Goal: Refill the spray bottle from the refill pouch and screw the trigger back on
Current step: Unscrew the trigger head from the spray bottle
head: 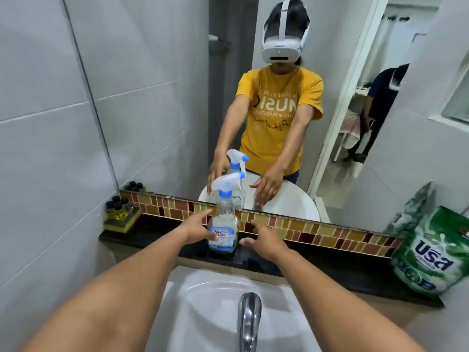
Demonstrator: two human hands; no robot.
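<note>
A clear spray bottle (223, 224) with a white and blue trigger head stands upright on the black ledge (317, 265) behind the basin. The trigger is on the bottle. My left hand (196, 228) is at the bottle's left side, fingers spread, thumb touching the label. My right hand (261, 238) hovers just right of the bottle, fingers apart, a small gap between thumb and bottle. A green refill pouch (431, 252) stands at the ledge's right end.
A white basin (203, 313) with a chrome tap (250, 318) lies below the ledge. Small dark-capped bottles on a yellow sponge (120, 212) sit at the ledge's left end. A mirror (162, 97) behind the ledge reflects me and a second person in a doorway.
</note>
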